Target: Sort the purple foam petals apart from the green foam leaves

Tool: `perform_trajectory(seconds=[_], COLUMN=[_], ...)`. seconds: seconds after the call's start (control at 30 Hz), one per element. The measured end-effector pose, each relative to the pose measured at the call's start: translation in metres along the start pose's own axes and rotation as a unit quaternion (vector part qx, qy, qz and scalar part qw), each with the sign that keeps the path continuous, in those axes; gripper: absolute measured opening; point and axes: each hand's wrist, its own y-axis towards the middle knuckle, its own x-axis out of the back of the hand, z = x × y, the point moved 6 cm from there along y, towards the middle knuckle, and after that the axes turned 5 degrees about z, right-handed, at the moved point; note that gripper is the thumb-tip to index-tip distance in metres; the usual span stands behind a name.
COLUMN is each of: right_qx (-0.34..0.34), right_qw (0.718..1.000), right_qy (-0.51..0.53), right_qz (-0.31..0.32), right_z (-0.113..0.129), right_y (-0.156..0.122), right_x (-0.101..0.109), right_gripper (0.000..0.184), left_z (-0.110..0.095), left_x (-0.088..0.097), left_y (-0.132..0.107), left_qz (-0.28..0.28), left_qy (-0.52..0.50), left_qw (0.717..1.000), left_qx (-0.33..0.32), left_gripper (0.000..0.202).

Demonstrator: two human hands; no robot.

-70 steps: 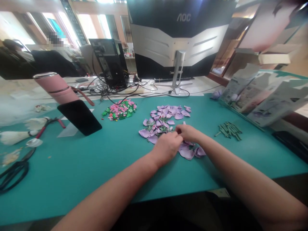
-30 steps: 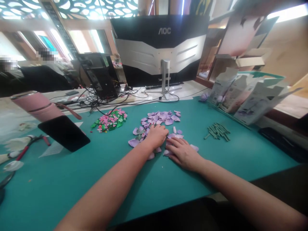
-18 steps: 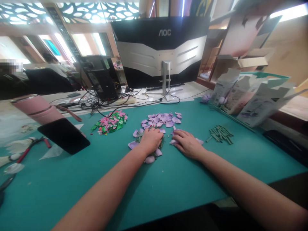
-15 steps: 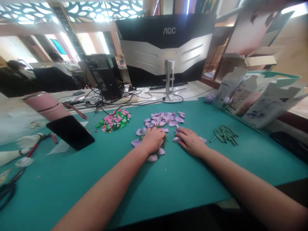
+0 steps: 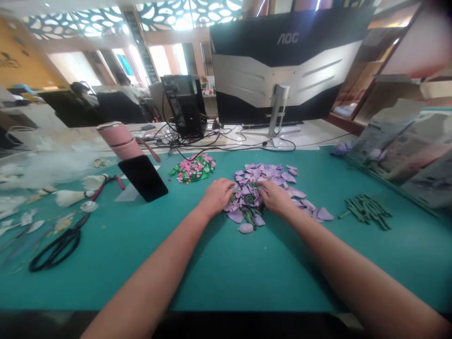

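Loose light-purple flower petals (image 5: pixel 266 172) lie in a heap at the middle of the green mat. The heap's near part mixes petals with green leafy pieces (image 5: pixel 250 214). At its left edge my left hand (image 5: pixel 218 197) rests with curled fingers, the tips among the pieces. From the right side my right hand (image 5: pixel 277 197) reaches in, fingers bent and touching the pile near a green bit. What exactly lies between the fingers of either hand is hidden. More purple petals (image 5: pixel 312 210) trail out to the right, beyond my right wrist.
Pink flowers with green leaves (image 5: pixel 194 168) form a pile at the back left. Green stems (image 5: pixel 367 210) lie to the right. A black phone (image 5: pixel 143 178) leans on a pink bottle (image 5: pixel 120 141); scissors (image 5: pixel 58 247) lie far left. A monitor (image 5: pixel 282 70) stands behind.
My view has turned left. My right hand has moved from the petals on the right to the central pile. My left hand has shifted from atop that pile to its left edge.
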Motion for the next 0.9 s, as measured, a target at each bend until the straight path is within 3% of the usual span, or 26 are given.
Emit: perform_trajectory(seconds=[0.17, 0.33, 0.57, 0.7, 0.9], right_qx=[0.022, 0.054, 0.126, 0.052, 0.005], right_qw=[1.0, 0.998, 0.991, 0.994, 0.986], right_qy=[-0.009, -0.018, -0.008, -0.096, -0.164], right_qz=[0.012, 0.012, 0.036, 0.027, 0.034], right_z=[0.007, 0.025, 0.054, 0.04, 0.019], right_y=[0.023, 0.013, -0.009, 0.014, 0.046], right_x=[-0.024, -0.039, -0.035, -0.022, -0.017], right_gripper=[0.041, 0.043, 0.04, 0.04, 0.034], left_z=[0.007, 0.006, 0.005, 0.009, 0.023], left_x=[-0.017, -0.036, -0.024, -0.016, -0.021], left_y=[-0.02, -0.032, -0.046, -0.035, 0.015], left_qz=[0.029, 0.095, 0.084, 0.054, 0.07], left_qy=[0.002, 0.008, -0.036, -0.025, 0.055], left_qw=[0.999, 0.995, 0.995, 0.998, 0.996], left_qx=[0.025, 0.019, -0.028, -0.015, 0.016], left_gripper=[0.058, 0.068, 0.066, 0.067, 0.048])
